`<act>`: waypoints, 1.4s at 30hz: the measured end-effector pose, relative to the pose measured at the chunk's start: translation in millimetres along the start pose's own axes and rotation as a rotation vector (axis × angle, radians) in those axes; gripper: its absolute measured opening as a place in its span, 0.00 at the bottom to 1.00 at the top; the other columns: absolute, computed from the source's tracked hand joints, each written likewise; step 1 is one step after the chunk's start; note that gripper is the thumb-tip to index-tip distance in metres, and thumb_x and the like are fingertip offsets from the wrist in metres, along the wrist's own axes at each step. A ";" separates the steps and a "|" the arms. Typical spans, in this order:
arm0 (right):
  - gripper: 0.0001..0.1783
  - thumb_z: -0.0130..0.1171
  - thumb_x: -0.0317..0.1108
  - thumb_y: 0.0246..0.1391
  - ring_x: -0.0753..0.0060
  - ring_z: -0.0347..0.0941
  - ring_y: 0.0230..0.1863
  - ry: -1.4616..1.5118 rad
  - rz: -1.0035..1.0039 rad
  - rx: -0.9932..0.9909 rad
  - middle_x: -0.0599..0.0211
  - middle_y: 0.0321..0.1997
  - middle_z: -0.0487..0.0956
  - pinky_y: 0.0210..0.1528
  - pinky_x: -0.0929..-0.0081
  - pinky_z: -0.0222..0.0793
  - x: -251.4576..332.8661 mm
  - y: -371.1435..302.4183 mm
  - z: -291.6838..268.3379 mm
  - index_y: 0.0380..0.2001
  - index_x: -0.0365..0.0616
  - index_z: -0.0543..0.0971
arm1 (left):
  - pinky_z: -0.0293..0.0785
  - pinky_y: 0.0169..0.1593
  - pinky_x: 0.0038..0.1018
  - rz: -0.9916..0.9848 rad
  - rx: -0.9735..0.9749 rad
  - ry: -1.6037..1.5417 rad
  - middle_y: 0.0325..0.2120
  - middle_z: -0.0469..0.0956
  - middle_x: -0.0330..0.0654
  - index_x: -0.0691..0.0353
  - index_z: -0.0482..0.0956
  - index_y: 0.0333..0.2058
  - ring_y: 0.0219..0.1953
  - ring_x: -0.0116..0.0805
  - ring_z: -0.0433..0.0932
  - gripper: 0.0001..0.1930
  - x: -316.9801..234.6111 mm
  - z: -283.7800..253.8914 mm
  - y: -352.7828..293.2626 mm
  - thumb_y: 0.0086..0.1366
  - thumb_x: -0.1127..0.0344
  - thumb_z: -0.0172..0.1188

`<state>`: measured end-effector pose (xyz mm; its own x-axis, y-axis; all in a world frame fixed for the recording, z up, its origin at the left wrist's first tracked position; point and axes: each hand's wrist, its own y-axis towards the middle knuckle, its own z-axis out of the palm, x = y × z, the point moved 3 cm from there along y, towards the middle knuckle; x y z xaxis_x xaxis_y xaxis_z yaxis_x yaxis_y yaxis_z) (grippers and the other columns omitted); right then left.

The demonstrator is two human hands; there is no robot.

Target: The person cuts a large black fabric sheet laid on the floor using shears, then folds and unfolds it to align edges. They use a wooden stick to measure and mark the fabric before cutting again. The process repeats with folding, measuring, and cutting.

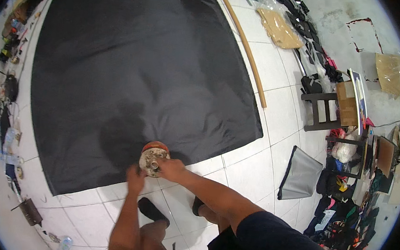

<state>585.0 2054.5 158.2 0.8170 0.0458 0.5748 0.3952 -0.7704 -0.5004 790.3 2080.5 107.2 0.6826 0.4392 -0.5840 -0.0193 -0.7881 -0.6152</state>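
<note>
A round, stained off-white object with an orange-red rim and a small ring at its middle [148, 157] is held over the near edge of a large black sheet [143, 67]; its exact kind I cannot make out. My right hand [172, 170] grips it from the right, fingers bent over its top near the ring. At its lower left side is my left hand [135, 179], blurred, and whether its fingers close on the rim is unclear. The black sheet lies spread on the floor, slightly wrinkled, with a dark shadow on it left of the round object.
A long wooden-coloured pole [247, 50] lies along the sheet's right edge. On the white tiles [246, 169] to the right is a folded grey sheet [301, 174]. Farther right stand a dark stool [322, 112], a cardboard box [347, 103] and piled goods. Small clutter lines the left wall.
</note>
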 end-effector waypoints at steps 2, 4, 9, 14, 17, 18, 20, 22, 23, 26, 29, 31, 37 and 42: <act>0.25 0.61 0.47 0.55 0.48 0.77 0.50 0.175 0.080 -0.074 0.54 0.50 0.79 0.51 0.54 0.73 4.6 -64.5 -32.5 0.50 0.43 0.72 | 0.66 0.61 0.41 0.028 0.111 0.044 0.56 0.72 0.58 0.62 0.71 0.59 0.60 0.54 0.69 0.31 -27.2 15.5 -74.0 0.62 0.50 0.64; 0.27 0.57 0.55 0.56 0.44 0.76 0.50 0.181 0.267 -0.106 0.46 0.49 0.78 0.54 0.52 0.70 -22.3 -156.2 -36.0 0.49 0.45 0.75 | 0.66 0.62 0.39 -0.023 0.448 0.213 0.54 0.75 0.56 0.60 0.70 0.61 0.58 0.53 0.73 0.35 -72.4 10.1 -148.2 0.64 0.40 0.58; 0.37 0.59 0.65 0.50 0.44 0.78 0.48 0.090 0.673 0.156 0.45 0.43 0.81 0.51 0.53 0.73 -64.4 -421.5 -104.1 0.41 0.37 0.78 | 0.67 0.62 0.36 -0.210 0.611 0.150 0.54 0.76 0.52 0.63 0.72 0.58 0.59 0.47 0.73 0.37 -73.3 -80.2 -282.9 0.61 0.37 0.58; 0.37 0.58 0.65 0.52 0.45 0.78 0.50 0.172 1.053 0.014 0.43 0.44 0.81 0.53 0.55 0.73 -114.4 -621.2 -104.8 0.41 0.35 0.80 | 0.73 0.39 0.45 0.291 0.155 0.615 0.24 0.81 0.53 0.60 0.83 0.28 0.30 0.53 0.79 0.29 -48.7 -200.1 -310.3 0.66 0.37 0.50; 0.33 0.59 0.64 0.50 0.48 0.79 0.49 0.209 1.038 0.148 0.45 0.44 0.82 0.51 0.58 0.74 -147.7 -647.0 -91.2 0.30 0.39 0.84 | 0.71 0.38 0.53 0.168 -0.057 0.950 0.23 0.80 0.58 0.60 0.84 0.24 0.30 0.54 0.79 0.32 -36.1 -251.9 -303.9 0.68 0.37 0.45; 0.33 0.59 0.65 0.50 0.47 0.78 0.48 0.366 1.022 0.157 0.46 0.44 0.82 0.51 0.58 0.74 -148.4 -624.1 -103.4 0.28 0.39 0.84 | 0.71 0.58 0.43 -0.071 0.304 1.082 0.44 0.81 0.54 0.63 0.80 0.49 0.50 0.53 0.78 0.31 -27.8 -287.4 -295.8 0.66 0.39 0.51; 0.34 0.59 0.66 0.48 0.47 0.79 0.46 0.510 1.058 0.069 0.48 0.41 0.83 0.50 0.59 0.74 -145.1 -628.5 -131.6 0.27 0.40 0.84 | 0.74 0.53 0.46 -0.205 0.032 0.856 0.43 0.81 0.55 0.65 0.81 0.44 0.47 0.57 0.79 0.28 -89.1 -253.6 -295.4 0.68 0.43 0.47; 0.35 0.62 0.66 0.46 0.48 0.80 0.40 0.393 1.010 -0.170 0.48 0.33 0.83 0.48 0.57 0.74 -176.9 -634.9 -152.0 0.29 0.39 0.83 | 0.74 0.55 0.42 -0.158 -0.139 0.333 0.46 0.81 0.56 0.67 0.81 0.43 0.51 0.56 0.78 0.27 -199.5 -200.4 -292.3 0.58 0.46 0.63; 0.35 0.62 0.65 0.47 0.48 0.80 0.41 0.516 1.019 -0.210 0.45 0.35 0.82 0.47 0.55 0.74 -172.6 -612.1 -182.4 0.30 0.37 0.82 | 0.73 0.55 0.40 -0.032 -0.212 0.066 0.45 0.81 0.56 0.66 0.81 0.45 0.51 0.55 0.78 0.25 -231.0 -188.1 -302.8 0.57 0.50 0.65; 0.29 0.65 0.57 0.49 0.49 0.79 0.33 0.589 0.848 -0.606 0.51 0.25 0.81 0.41 0.56 0.74 -225.1 -589.7 -242.4 0.25 0.36 0.78 | 0.73 0.53 0.32 0.016 0.004 -0.126 0.43 0.82 0.53 0.66 0.78 0.51 0.48 0.42 0.80 0.26 -356.2 -118.8 -297.4 0.62 0.50 0.65; 0.19 0.66 0.46 0.53 0.71 0.75 0.19 0.899 0.812 -0.787 0.59 0.21 0.79 0.27 0.69 0.72 -234.1 -559.4 -309.8 0.28 0.38 0.77 | 0.74 0.54 0.34 0.040 0.106 -0.008 0.48 0.80 0.51 0.67 0.77 0.51 0.50 0.42 0.79 0.27 -425.4 -94.2 -312.0 0.63 0.50 0.64; 0.22 0.66 0.49 0.52 0.63 0.79 0.25 0.814 0.908 -0.739 0.56 0.25 0.81 0.33 0.66 0.75 -254.3 -546.7 -328.0 0.30 0.38 0.78 | 0.74 0.55 0.35 0.050 0.166 0.104 0.50 0.79 0.52 0.65 0.77 0.52 0.50 0.45 0.79 0.28 -434.9 -82.6 -299.7 0.62 0.49 0.64; 0.28 0.65 0.57 0.49 0.49 0.80 0.44 0.606 0.886 -0.416 0.47 0.37 0.83 0.49 0.59 0.74 -290.6 -498.6 -373.6 0.34 0.39 0.81 | 0.70 0.59 0.40 -0.158 0.059 0.219 0.49 0.79 0.55 0.63 0.79 0.50 0.55 0.51 0.76 0.29 -377.2 -91.9 -220.1 0.61 0.45 0.59; 0.24 0.69 0.48 0.51 0.70 0.77 0.23 0.826 0.965 -0.411 0.59 0.26 0.80 0.26 0.69 0.74 -287.2 -473.9 -433.5 0.32 0.33 0.77 | 0.71 0.58 0.41 -0.206 0.044 0.306 0.49 0.79 0.55 0.57 0.82 0.48 0.54 0.52 0.76 0.28 -397.7 -105.6 -151.5 0.60 0.41 0.56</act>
<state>-19.0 2130.7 510.9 0.1457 -0.9061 0.3972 -0.4669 -0.4169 -0.7798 598.8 1979.7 488.5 0.8621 0.4321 -0.2647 0.1144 -0.6748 -0.7291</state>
